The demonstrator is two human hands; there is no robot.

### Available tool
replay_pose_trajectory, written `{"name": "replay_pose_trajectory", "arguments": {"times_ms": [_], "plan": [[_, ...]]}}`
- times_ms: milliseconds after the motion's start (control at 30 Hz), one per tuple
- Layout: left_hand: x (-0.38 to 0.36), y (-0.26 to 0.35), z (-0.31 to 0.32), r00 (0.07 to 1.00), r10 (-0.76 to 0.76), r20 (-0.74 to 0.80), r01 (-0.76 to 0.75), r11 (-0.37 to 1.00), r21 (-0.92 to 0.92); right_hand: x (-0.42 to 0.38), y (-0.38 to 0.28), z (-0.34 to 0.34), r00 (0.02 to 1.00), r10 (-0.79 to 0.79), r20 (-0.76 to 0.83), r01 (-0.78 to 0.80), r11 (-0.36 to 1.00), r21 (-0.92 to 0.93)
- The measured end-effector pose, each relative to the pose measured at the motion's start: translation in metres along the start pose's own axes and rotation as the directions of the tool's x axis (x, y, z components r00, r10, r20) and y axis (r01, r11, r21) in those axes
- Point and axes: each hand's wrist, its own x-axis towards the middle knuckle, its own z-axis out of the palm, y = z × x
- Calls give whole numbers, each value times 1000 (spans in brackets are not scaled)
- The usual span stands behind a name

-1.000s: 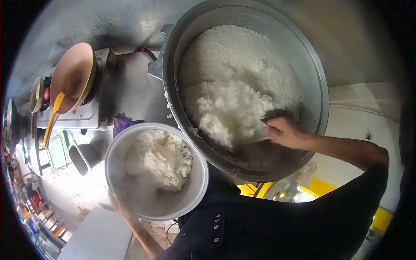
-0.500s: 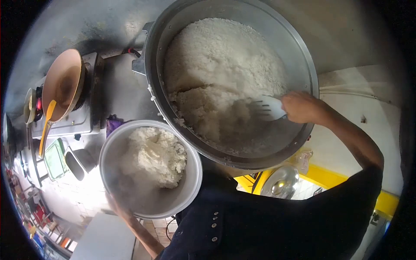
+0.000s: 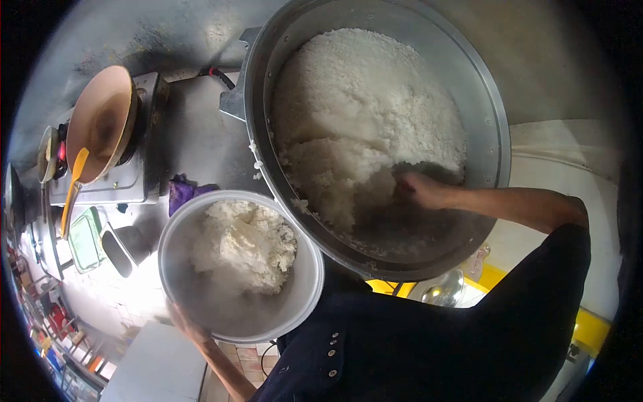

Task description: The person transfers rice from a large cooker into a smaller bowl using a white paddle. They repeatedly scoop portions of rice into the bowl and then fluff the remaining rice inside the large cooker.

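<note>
A large metal pot (image 3: pixel 492 120) holds a mound of steaming white rice (image 3: pixel 362 87), dug away on the near side. Down inside it, my right hand (image 3: pixel 429 191) is closed on the handle of a white slotted rice paddle, whose blade is now hidden in the rice and steam. Below and to the left, a smaller pale pot (image 3: pixel 315 281) contains a clump of rice (image 3: pixel 251 244). My left hand (image 3: pixel 191 326) grips the outer lower-left side of this smaller pot, its fingers partly hidden. The two pots' rims meet or overlap.
A brown frying pan (image 3: pixel 104 120) with an orange spatula (image 3: pixel 76 175) rests on a gas stove (image 3: pixel 151 107) at left. A purple cloth (image 3: pixel 184 192) lies beside the smaller pot. A green-edged tray (image 3: pixel 86 238) and a metal container (image 3: pixel 120 248) are farther left.
My right hand has pushed the rice paddle leftward and deeper into the rice, hiding the blade. The whole view has shifted slightly. My left hand keeps its hold on the smaller pot.
</note>
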Motion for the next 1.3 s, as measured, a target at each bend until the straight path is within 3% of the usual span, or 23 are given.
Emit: {"name": "replay_pose_trajectory", "arguments": {"times_ms": [33,100,133,200,233,300,367,400,467,533,600,633,700,733,800,867,933,1000,1100,1200,1300], "plan": [[5,-10,-5,999,39,24,-39,999,-19,-2,-1,-3,1000,-2,3,2,1000,1],[8,-16,-6,996,71,51,-69,997,-36,-17,-30,-21,959,262,110,-277,949,153],[8,-16,-6,992,118,49,-118,993,-10,-12,-21,-28,958,264,116,-280,948,153],[-2,-7,-6,988,149,43,-150,988,23,-2,1,-45,848,172,502,-235,970,64],[-4,4,1,996,87,34,-87,996,-6,1,1,-46,848,172,500,-231,971,58],[-3,-2,-4,999,25,25,-24,999,-28,0,-5,-38,894,228,386,-129,955,-267],[5,-44,-23,975,201,93,-210,973,98,-8,-10,-28,939,139,314,-69,972,-225],[1,-27,-15,976,199,84,-206,974,96,-10,-11,-27,971,54,232,-10,982,-189],[-4,7,-1,998,54,40,-56,997,45,-7,2,-19,981,22,190,10,986,-164],[-4,9,1,999,35,41,-35,999,-3,-11,10,-10,990,-11,142,31,990,-140],[-4,13,6,999,24,30,-22,998,-58,-15,-10,-3,962,269,-44,-247,928,279],[-4,16,9,999,42,-3,-42,999,-27,-15,-11,3,965,257,-45,-235,933,273],[-6,16,7,997,63,-41,-63,998,6,-12,-4,17,924,378,-61,-301,815,495],[-3,14,5,997,76,-3,-76,997,-10,-8,5,18,926,371,-64,-294,818,494],[-4,14,5,995,95,26,-94,995,-29,-2,10,15,963,270,-10,-258,931,256],[-8,16,9,990,130,-45,-127,989,79,-9,-4,2,978,210,-1,-205,959,195],[-7,10,3,987,159,-13,-157,983,94,-18,-19,-9,987,157,19,-158,978,138],[-7,12,4,982,187,32,-189,976,107,-27,-19,-13,982,-187,-21,179,963,-201],[-10,16,6,995,98,-12,-97,993,71,-30,-4,-11,966,-253,-53,229,932,-283],[-11,17,4,977,209,42,-213,958,192,-36,-6,-17,936,-345,-66,330,927,-178],[-13,21,6,984,176,18,-175,957,232,-43,-21,-42,975,-219,47,224,952,-210]]}}
